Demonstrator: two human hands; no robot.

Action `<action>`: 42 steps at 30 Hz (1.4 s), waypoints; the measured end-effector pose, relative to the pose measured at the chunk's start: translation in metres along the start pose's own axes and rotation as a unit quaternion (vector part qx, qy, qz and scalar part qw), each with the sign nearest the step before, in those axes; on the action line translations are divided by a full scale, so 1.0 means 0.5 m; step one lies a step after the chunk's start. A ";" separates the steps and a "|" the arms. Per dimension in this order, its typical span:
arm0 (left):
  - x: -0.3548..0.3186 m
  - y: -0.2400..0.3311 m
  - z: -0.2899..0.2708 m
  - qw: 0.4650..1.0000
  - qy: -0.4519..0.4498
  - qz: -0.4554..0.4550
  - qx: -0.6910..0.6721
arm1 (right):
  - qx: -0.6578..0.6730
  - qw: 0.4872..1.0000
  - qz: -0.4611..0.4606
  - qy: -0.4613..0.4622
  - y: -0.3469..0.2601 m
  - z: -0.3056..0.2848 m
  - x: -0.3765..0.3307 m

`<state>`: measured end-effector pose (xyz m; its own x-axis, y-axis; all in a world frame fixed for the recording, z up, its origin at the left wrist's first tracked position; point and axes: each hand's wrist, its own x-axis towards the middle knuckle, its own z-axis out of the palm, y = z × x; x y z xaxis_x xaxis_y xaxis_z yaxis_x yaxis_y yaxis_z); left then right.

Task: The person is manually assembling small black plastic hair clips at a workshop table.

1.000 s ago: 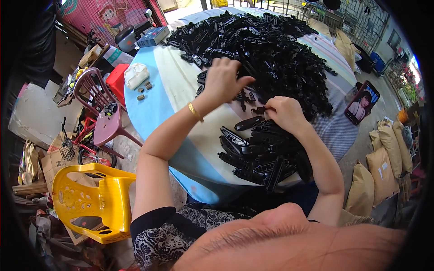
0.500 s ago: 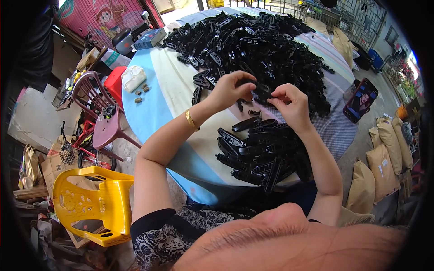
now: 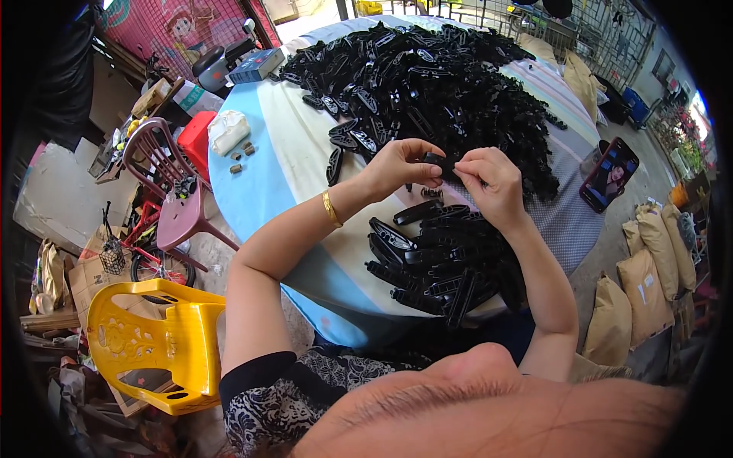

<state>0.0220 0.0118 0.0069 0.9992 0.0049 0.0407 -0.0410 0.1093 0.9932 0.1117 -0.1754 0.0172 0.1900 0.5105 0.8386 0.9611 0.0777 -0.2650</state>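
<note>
Over the middle of the table, my left hand (image 3: 402, 167) grips a black plastic piece (image 3: 437, 159) between thumb and fingers. My right hand (image 3: 491, 180) is closed in a pinch at that piece's right end; whatever its fingertips hold is too small to make out. Just below the hands lie small brownish metal-looking bits (image 3: 431, 192) on the cloth. Closer to me is a loose stack of long black slotted plastic pieces (image 3: 450, 256). Beyond the hands spreads a big heap of similar black pieces (image 3: 412, 76).
A striped cloth (image 3: 267, 145) covers the round table. On its left are a white bag (image 3: 227, 131), small brown rolls (image 3: 237, 168) and a blue box (image 3: 256, 66). A phone (image 3: 609, 175) leans at the right edge. Yellow (image 3: 156, 343) and maroon (image 3: 187, 217) chairs stand left; sacks (image 3: 645, 282) stand right.
My left hand has come slightly down and turned, bringing the black piece lower and flatter. My right hand stays pinched beside it, fingers drawn a little closer together.
</note>
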 end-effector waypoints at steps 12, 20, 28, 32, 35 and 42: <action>-0.007 0.009 0.010 0.999 0.028 0.003 0.043 | -0.070 0.996 -0.032 -0.044 -0.006 0.001 -0.007; -0.029 0.025 0.043 0.950 0.076 0.129 0.275 | 0.124 0.951 0.247 -0.139 0.008 0.002 -0.012; -0.045 0.056 0.043 0.974 0.041 0.138 0.176 | 0.406 0.842 0.328 -0.139 0.027 -0.002 -0.010; -0.096 0.071 0.065 0.946 0.015 0.191 0.260 | 0.485 0.787 0.301 -0.232 0.076 0.009 -0.028; -0.128 0.034 0.081 0.921 0.075 0.281 0.259 | 0.553 0.727 0.365 -0.182 0.051 0.029 -0.016; -0.149 0.017 0.106 0.807 -0.266 0.350 0.395 | 0.050 0.957 0.108 -0.264 0.057 0.060 -0.035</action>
<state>-0.0525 -0.0402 0.0184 0.5982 -0.6600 0.4544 -0.7924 -0.4029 0.4580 0.1299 -0.1564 -0.0196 0.2290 0.8831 0.4095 0.8815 -0.0098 -0.4720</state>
